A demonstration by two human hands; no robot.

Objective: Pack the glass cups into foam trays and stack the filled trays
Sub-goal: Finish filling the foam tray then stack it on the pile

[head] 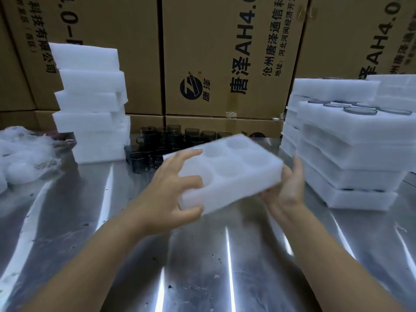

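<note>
Hands [225, 194] gripping foam tray [229, 174] edges, above table [202, 266]

White foam tray [234, 174] with six round empty pockets, tilted, held up off the surface. Dark smoky glass cups [162, 143] clustered near the far edge. Filled trays [351, 154] stacked at the right edge, rims showing on top.

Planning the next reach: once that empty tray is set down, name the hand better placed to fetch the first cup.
Probably left. The left hand grips the foam tray on the side nearest the dark glass cups; the right hand is by the filled stack.
</note>
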